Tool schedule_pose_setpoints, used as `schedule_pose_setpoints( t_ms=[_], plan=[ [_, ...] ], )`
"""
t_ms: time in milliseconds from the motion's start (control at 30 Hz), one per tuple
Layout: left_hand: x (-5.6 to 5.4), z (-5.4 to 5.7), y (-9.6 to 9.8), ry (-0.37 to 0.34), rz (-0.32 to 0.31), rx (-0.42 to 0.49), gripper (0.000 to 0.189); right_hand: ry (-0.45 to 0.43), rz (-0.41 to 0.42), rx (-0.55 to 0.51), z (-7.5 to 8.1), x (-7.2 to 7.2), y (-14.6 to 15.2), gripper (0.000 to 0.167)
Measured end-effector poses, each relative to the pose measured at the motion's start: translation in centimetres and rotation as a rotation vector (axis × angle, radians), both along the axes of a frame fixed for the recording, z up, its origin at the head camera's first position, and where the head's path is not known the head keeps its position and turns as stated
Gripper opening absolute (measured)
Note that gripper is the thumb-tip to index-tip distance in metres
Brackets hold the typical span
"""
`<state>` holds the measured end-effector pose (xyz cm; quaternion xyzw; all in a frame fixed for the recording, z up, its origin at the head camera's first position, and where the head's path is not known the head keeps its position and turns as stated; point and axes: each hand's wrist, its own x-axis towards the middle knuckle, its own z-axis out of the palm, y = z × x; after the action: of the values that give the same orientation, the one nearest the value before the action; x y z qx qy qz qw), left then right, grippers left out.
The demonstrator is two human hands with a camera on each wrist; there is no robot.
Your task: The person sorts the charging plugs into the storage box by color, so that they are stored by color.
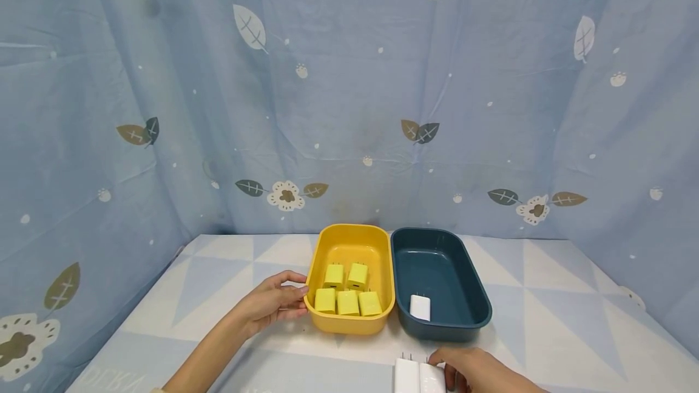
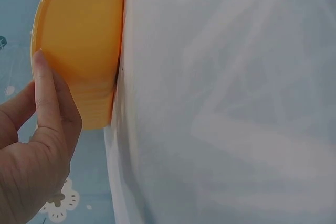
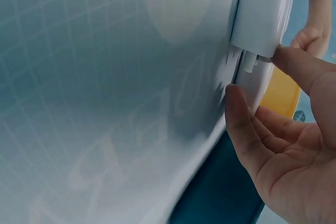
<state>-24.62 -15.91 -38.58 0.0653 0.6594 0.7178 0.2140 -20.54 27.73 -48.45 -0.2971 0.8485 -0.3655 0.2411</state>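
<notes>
My left hand (image 1: 273, 299) rests at the left side of a yellow bin (image 1: 349, 324); in the left wrist view its fairly straight fingers (image 2: 46, 93) touch the bin's outer wall near the rim. Several yellow charger plugs (image 1: 347, 302) stand inside that bin. At the front edge of the head view, my right hand (image 1: 474, 372) holds the prong end of a white charger (image 1: 432, 377), thumb and fingertips about it. Against its left side lies another white charger (image 1: 406, 375). Metal prongs point away from me. The lower parts of both chargers are cut off by the frame.
A dark blue bin (image 1: 442, 333) stands right beside the yellow one, with one white charger (image 1: 420, 307) near its front wall. A patterned cloth (image 1: 568, 326) covers the table. Behind it hangs a blue curtain (image 1: 349, 77) with leaves and flowers.
</notes>
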Motion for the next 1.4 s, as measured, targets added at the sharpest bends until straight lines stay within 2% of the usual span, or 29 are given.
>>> schedule_pose_setpoints(
  t_ms=[100,300,433,667,800,900,1067,1133,1233,1400],
  plan=[
    [0.0,0.0,0.0,-0.001,0.006,-0.002,0.039,-0.002,-0.009,-0.002,0.2,0.0,0.0,0.048],
    [0.0,0.0,0.0,0.012,0.001,0.004,0.038,0.034,0.007,-0.074,1.1,0.6,-0.3,0.047],
    [0.1,0.0,0.0,0.016,-0.003,0.004,0.038,-0.008,-0.035,-0.079,1.1,0.8,-0.2,0.047],
    [0.1,0.0,0.1,0.019,-0.006,0.006,0.038,-0.046,-0.089,-0.062,0.2,0.5,1.1,0.048],
    [0.0,0.0,0.1,0.017,-0.009,0.012,0.038,-0.046,-0.108,-0.101,0.7,0.8,1.6,0.049],
    [0.0,-0.1,0.2,0.02,-0.011,0.014,0.038,-0.035,-0.111,-0.103,2.8,1.9,1.0,0.05],
    [0.0,-0.1,0.1,0.008,0.0,0.013,0.038,-0.04,-0.131,-0.078,8.3,4.5,-0.9,0.05],
    [0.1,-0.1,0.1,0.005,0.001,0.015,0.039,-0.012,-0.135,-0.088,9.9,5.4,-1.5,0.047],
    [0.1,-0.1,0.1,0.01,0.0,0.016,0.038,0.048,-0.162,-0.086,11.5,6.1,-1.9,0.043],
    [0.2,-0.1,0.1,0.02,-0.003,0.017,0.037,0.125,-0.213,-0.042,12.7,6.2,-1.8,0.048]
  ],
)
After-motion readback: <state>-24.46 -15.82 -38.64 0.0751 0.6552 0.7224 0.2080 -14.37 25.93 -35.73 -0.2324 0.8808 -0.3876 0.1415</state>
